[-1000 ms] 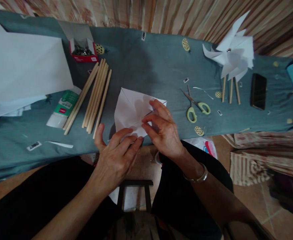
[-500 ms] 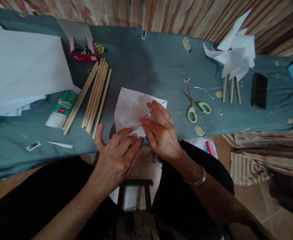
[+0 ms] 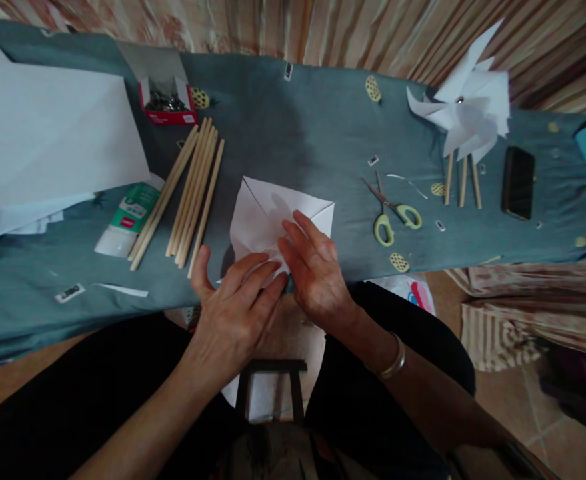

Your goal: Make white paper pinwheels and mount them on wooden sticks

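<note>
A white square of paper (image 3: pixel 259 212) lies near the table's front edge, with dark slits running in from its two far corners. My left hand (image 3: pixel 233 307) rests over its near edge, fingers stretched across the sheet and thumb spread to the left. Over the paper's near right part lies my right hand (image 3: pixel 317 270), its fingers stretched out close together, the tips at or just above the surface. Both hands hide the near corners, and whether part of the sheet is folded under the fingers I cannot tell.
Left lie several wooden sticks (image 3: pixel 197 193), a glue bottle (image 3: pixel 133 213), a red box of small metal pieces (image 3: pixel 170 115) and large paper sheets (image 3: pixel 63 127). Right are green-handled scissors (image 3: pixel 391 212), paper pinwheels (image 3: pixel 465 110) on sticks and a dark phone (image 3: pixel 519 182).
My right hand has moved slightly down and left, its fingers drawing closer together and uncovering more of the right slit. My left hand has hardly moved.
</note>
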Motion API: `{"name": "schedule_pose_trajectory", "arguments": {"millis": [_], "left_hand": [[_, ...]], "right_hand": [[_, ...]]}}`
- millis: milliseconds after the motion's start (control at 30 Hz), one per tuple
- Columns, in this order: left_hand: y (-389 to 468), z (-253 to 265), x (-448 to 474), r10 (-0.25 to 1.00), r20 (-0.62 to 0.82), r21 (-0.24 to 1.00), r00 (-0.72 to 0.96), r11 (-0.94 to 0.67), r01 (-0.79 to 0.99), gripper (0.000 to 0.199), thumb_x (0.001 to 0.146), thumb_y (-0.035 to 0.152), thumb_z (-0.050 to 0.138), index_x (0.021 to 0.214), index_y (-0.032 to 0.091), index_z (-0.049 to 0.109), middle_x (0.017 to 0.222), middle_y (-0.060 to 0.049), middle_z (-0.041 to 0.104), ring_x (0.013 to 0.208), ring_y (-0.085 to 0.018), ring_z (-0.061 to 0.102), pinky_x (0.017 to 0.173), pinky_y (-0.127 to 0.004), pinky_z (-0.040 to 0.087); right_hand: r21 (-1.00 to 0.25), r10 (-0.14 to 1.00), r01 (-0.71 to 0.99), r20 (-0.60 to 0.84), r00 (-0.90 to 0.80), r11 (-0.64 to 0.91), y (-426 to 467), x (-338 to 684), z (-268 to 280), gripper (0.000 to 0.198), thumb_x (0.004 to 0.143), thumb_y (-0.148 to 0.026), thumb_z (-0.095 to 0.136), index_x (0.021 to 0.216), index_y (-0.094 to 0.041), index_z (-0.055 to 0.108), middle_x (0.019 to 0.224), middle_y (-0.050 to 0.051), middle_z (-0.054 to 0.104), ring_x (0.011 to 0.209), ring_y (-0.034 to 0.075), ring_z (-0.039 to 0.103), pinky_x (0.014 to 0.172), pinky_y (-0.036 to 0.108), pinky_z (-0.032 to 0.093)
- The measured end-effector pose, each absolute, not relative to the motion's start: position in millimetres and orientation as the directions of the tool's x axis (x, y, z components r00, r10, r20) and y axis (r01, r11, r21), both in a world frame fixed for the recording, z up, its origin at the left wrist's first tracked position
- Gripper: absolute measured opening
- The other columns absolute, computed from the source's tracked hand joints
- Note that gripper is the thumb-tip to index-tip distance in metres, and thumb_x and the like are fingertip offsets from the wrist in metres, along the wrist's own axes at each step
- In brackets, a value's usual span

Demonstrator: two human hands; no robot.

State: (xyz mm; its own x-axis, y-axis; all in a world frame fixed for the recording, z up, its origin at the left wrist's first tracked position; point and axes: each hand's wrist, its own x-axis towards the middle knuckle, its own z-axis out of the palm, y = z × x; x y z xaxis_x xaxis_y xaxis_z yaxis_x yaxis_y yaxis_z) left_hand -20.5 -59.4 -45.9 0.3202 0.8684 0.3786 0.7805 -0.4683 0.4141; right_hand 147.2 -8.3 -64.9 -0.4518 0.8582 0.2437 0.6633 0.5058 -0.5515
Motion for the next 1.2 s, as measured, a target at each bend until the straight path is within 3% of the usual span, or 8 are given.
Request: {"name": "schedule_pose_trajectory", "arguments": {"millis": [133, 400, 533, 667, 833, 1067, 1200], "left_hand": [[-57.9, -46.7, -19.7, 0.868, 0.385, 0.420, 0.314, -0.467, 0.778, 0.025, 0.092, 0.015, 0.058, 0.116, 0.022, 0.059, 0.117, -0.004, 0.072, 0.118, -0.025, 0.061, 0.119, -0.062, 0.008], [-53.3, -58.2, -22.4, 0.840, 0.432, 0.356, 0.330, -0.495, 0.793, 0.027, 0.092, 0.015, 0.058, 0.117, 0.024, 0.062, 0.111, -0.004, 0.073, 0.118, -0.025, 0.060, 0.119, -0.060, 0.001], [-50.1, -59.2, -22.9, 0.835, 0.438, 0.331, 0.333, -0.494, 0.804, 0.027, 0.094, 0.018, 0.056, 0.118, 0.027, 0.061, 0.112, -0.002, 0.073, 0.119, -0.025, 0.059, 0.118, -0.062, 0.003], [-46.6, -55.1, -22.0, 0.832, 0.449, 0.331, 0.325, -0.493, 0.804, 0.023, 0.092, 0.017, 0.059, 0.112, 0.028, 0.062, 0.110, -0.001, 0.074, 0.117, -0.025, 0.060, 0.117, -0.063, 0.007], [-44.3, -50.3, -22.0, 0.824, 0.460, 0.326, 0.330, -0.503, 0.801, 0.023, 0.091, 0.014, 0.059, 0.108, 0.028, 0.063, 0.109, -0.002, 0.074, 0.117, -0.027, 0.061, 0.115, -0.066, 0.009], [-39.5, -49.8, -27.5, 0.799, 0.507, 0.287, 0.323, -0.509, 0.811, 0.020, 0.089, 0.012, 0.059, 0.103, 0.026, 0.065, 0.108, -0.001, 0.075, 0.119, -0.027, 0.060, 0.116, -0.065, 0.009], [-34.0, -50.8, -33.3, 0.787, 0.526, 0.251, 0.321, -0.505, 0.826, 0.020, 0.088, 0.010, 0.060, 0.100, 0.026, 0.066, 0.111, -0.001, 0.074, 0.125, -0.027, 0.057, 0.115, -0.067, 0.009]], "right_hand": [[-0.572, 0.868, 0.665, 0.198, -0.456, 0.480, -4.7, 148.2, -64.5, 0.036, 0.097, -0.021, 0.040, 0.128, -0.032, 0.056, 0.145, 0.004, 0.052, 0.148, 0.025, 0.030, 0.116, 0.051, 0.034], [-0.491, 0.831, 0.673, 0.274, -0.483, 0.553, -0.2, 154.4, -56.9, 0.033, 0.094, -0.020, 0.040, 0.116, -0.030, 0.062, 0.144, 0.003, 0.054, 0.147, 0.024, 0.032, 0.114, 0.050, 0.037], [-0.509, 0.866, 0.701, 0.305, -0.395, 0.500, 19.7, 169.4, -51.0, 0.043, 0.093, -0.016, 0.036, 0.128, -0.027, 0.058, 0.147, 0.004, 0.050, 0.144, 0.022, 0.037, 0.118, 0.048, 0.034], [-0.487, 0.916, 0.778, 0.261, -0.305, 0.397, 46.3, 177.1, -53.3, 0.044, 0.096, -0.025, 0.036, 0.135, -0.015, 0.054, 0.143, 0.013, 0.054, 0.138, 0.026, 0.045, 0.117, 0.046, 0.036], [-0.461, 0.903, 0.778, 0.249, -0.349, 0.427, 61.6, 181.0, -53.1, 0.043, 0.097, -0.029, 0.039, 0.130, -0.008, 0.058, 0.135, 0.018, 0.061, 0.130, 0.028, 0.053, 0.114, 0.047, 0.039], [-0.484, 0.916, 0.778, 0.248, -0.316, 0.400, 58.0, 196.3, -45.1, 0.037, 0.096, -0.031, 0.045, 0.123, -0.014, 0.064, 0.121, 0.012, 0.070, 0.115, 0.026, 0.064, 0.104, 0.047, 0.048], [-0.588, 0.958, 0.756, 0.176, -0.226, 0.286, 50.2, 203.2, -40.3, 0.035, 0.092, -0.032, 0.053, 0.120, -0.016, 0.067, 0.106, 0.009, 0.075, 0.092, 0.021, 0.071, 0.086, 0.038, 0.056]]}}
